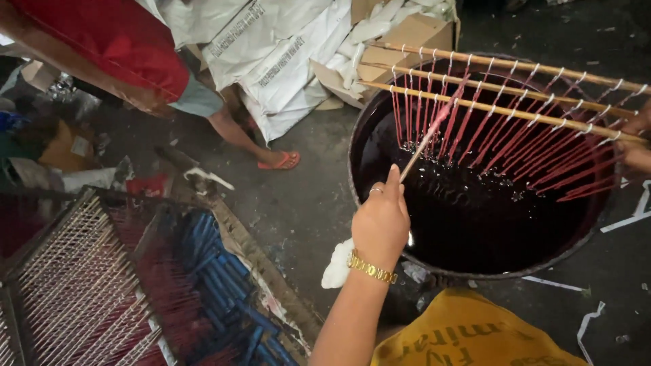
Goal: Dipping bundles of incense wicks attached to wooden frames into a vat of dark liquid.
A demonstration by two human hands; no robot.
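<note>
- Gripping a thin stick [424,146] in the left hand [382,220], fingers curled shut round its lower end, thumb raised along it.
- Reaching with the stick's tip into the red tapers [488,129], which hang in rows from three bamboo rods [515,112] over the round vat [488,276].
- Probably best to nudge one taper at a time, lightly, keeping neighbours apart so none stick together.
- Worth keeping the rods level, so the lower ends meet the dark liquid [488,217] evenly; at present slanting, tapers trailing to the right.
- Right hand [637,146] only half in view at the frame's edge, by the rods' far ends; cannot tell whether closed round them.
- Close beside the vat, below the left wrist: a white rag [338,266].
- To the left, well apart: a wire rack [74,271] over red and blue sticks [217,285].
- Beyond, white sacks [271,54], a cardboard box [413,34], and another person's foot in an orange sandal [279,160], near the vat's left side.
- Nothing between hand and tapers except the crowded rows themselves.
</note>
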